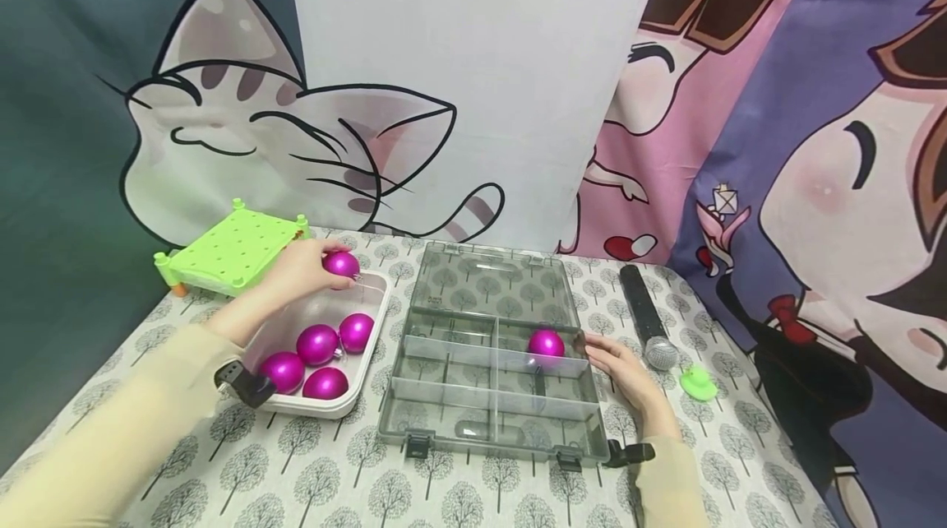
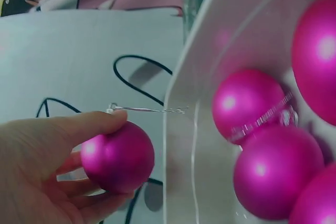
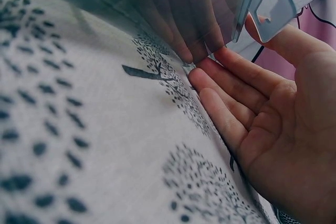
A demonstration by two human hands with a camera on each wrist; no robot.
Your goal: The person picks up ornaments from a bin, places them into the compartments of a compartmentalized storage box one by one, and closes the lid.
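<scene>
In my left hand point(image 1: 307, 265) I hold a shiny magenta Christmas ball point(image 2: 118, 157) by thumb and fingers, over the far end of a white tub point(image 1: 383, 298). A silvery wire loop trails from the ball's cap. Inside the tub lie several more magenta balls point(image 1: 318, 345). A smoky clear compartment box point(image 1: 444, 409) stands in the middle with its lid point(image 1: 496, 285) laid back. One magenta ball point(image 1: 546, 344) sits in its far right compartment. My right hand point(image 1: 625, 372) rests its extended fingers against the box's right side; part of the thumb is hidden behind the plastic.
Behind the tub on the left stands a green pegged stand point(image 1: 233, 248). To the right of the box lie a black microphone point(image 1: 645, 310) and a small green toy duck point(image 1: 698, 383). A tree-print cloth point(image 1: 355, 479) covers the table, and printed curtains hang behind.
</scene>
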